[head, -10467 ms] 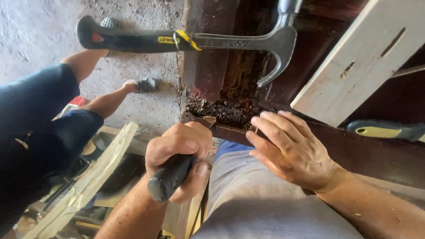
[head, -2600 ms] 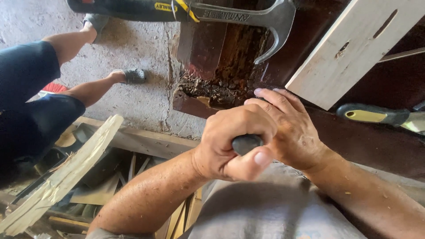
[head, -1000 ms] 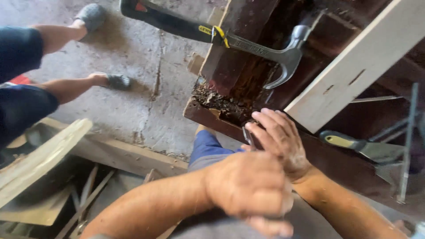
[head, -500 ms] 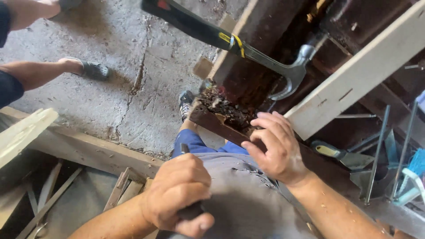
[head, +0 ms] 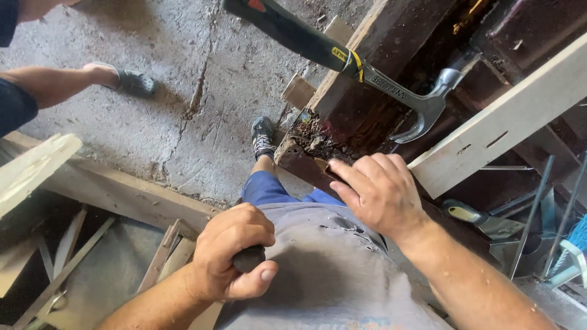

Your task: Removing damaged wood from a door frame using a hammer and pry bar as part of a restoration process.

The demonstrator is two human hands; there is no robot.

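My left hand (head: pixel 235 253) is closed around a dark tool handle (head: pixel 249 259) low against my grey shirt; the tool's working end is hidden. My right hand (head: pixel 379 192) rests with fingers spread on the edge of a dark wooden beam (head: pixel 361 104), beside its rotted, crumbling end (head: pixel 315 137). A steel claw hammer (head: pixel 367 73) with a black grip lies across the top of the beam, above my right hand. My foot in a dark shoe (head: pixel 263 137) stands on the concrete below.
Another person's leg and grey sandal (head: pixel 125 79) are at the upper left on cracked concrete. A pale plank (head: pixel 501 122) leans at the right. A yellow-handled trowel (head: pixel 474 217) and metal rods lie at lower right. Timber frames and a light board (head: pixel 30 171) sit at left.
My left hand has pulled the tool back from the beam, down toward my waist. The view has swung left and down. My right hand has stayed on the beam edge.
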